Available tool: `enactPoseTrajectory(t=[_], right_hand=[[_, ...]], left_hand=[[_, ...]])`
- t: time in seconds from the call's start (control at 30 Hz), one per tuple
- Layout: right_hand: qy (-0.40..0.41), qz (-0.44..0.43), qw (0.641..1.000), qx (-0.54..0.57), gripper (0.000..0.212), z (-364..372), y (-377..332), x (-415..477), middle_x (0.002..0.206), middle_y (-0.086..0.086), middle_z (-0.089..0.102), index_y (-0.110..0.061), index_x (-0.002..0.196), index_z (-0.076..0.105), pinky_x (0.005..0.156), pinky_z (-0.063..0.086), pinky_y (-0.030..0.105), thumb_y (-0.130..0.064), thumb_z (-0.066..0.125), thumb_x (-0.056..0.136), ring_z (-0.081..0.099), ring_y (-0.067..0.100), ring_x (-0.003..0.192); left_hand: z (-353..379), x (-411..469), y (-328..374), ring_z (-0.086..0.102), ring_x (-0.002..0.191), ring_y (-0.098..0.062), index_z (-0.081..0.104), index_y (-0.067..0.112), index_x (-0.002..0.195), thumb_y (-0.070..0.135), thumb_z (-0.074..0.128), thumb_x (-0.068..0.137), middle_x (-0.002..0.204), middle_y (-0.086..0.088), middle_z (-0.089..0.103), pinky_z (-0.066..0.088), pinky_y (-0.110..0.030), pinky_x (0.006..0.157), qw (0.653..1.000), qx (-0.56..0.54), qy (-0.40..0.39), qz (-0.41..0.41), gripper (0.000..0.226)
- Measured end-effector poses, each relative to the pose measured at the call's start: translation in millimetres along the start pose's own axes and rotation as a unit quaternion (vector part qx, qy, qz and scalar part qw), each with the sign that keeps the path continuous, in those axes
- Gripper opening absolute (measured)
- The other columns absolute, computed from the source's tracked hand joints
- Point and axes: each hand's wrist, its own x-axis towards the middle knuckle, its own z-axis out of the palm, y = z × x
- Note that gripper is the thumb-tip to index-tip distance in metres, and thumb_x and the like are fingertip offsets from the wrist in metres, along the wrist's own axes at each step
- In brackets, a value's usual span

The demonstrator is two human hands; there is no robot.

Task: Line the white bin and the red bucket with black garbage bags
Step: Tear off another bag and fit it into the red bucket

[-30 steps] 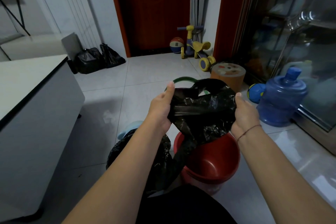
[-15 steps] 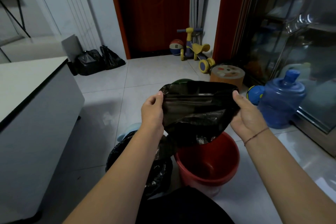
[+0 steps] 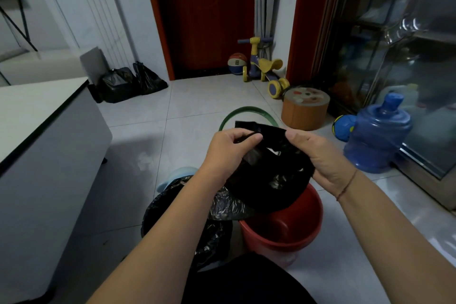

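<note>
Fingers (image 3: 248,140) of left hand (image 3: 225,153) and right hand (image 3: 320,158) pinch black garbage bag (image 3: 269,182) above red bucket (image 3: 276,245).

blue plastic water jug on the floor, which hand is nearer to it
Right. The right hand grips the black plastic garbage bag on the side toward the blue plastic water jug; the left hand grips the bag's far side, farther from the jug.

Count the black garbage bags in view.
4 bags: one pinched by left hand and right hand above the red bucket, one spread open beside it, two by the far wall. More may be hidden.
</note>
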Motion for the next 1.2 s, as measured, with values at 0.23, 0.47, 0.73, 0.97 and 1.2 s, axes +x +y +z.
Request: enactPoseTrajectory(t=[0.23,0.47,0.73,0.97,1.2], right_hand=[[0.062,0.012,0.998,0.015,0.027,7.9,-8.0,4.4,0.085,0.016,0.070,-0.004,0.092,0.070,0.062,0.057,0.027,-0.021,0.070,0.071,0.068,0.019,0.071],[0.089,-0.053,0.982,0.160,0.006,9.2,-3.4,-1.6,0.064,0.001,0.071,-0.011,0.074,0.064,0.053,0.055,0.022,-0.016,0.065,0.071,0.066,0.010,0.057],[0.063,-0.049,0.977,0.195,0.038,3.6,-1.7,-6.0,0.109,0.020,0.065,-0.003,0.105,0.054,0.091,0.053,0.043,-0.024,0.064,0.074,0.064,0.031,0.102],[0.006,-0.086,0.996,0.025,0.021,9.6,-3.6,-9.2,0.068,-0.003,0.065,-0.022,0.068,0.059,0.059,0.053,0.018,-0.021,0.078,0.060,0.062,0.008,0.063],[-0.021,-0.094,0.993,-0.060,0.048,33.0,-14.2,-8.2,0.084,0.003,0.069,-0.014,0.103,0.056,0.065,0.053,0.027,-0.042,0.077,0.069,0.066,0.013,0.072]], left_hand=[[3.0,-2.7,8.4,0.062,0.069,-0.012,0.061,0.015,0.085,0.013,0.051,0.096,0.079,-0.004,0.066,0.053,-0.023,0.066,0.997,-0.081,-0.007,0.001,0.015],[-5.0,3.1,10.8,0.064,0.071,-0.016,0.059,0.014,0.088,0.018,0.042,0.100,0.083,-0.006,0.067,0.056,-0.031,0.069,0.960,-0.263,0.051,-0.084,0.022],[-16.5,6.2,10.3,0.053,0.049,-0.003,0.058,0.015,0.092,0.032,0.068,0.085,0.058,0.012,0.061,0.047,-0.024,0.058,0.985,-0.164,0.017,-0.054,0.021],[-4.0,0.4,9.5,0.059,0.060,-0.012,0.060,0.016,0.074,0.020,0.080,0.073,0.064,0.002,0.062,0.050,-0.028,0.058,0.999,-0.020,0.019,0.039,0.020],[8.8,-3.2,18.6,0.059,0.058,0.000,0.070,0.028,0.076,-0.004,0.063,0.082,0.066,0.010,0.068,0.046,-0.015,0.052,0.991,0.011,-0.007,0.130,0.033]])
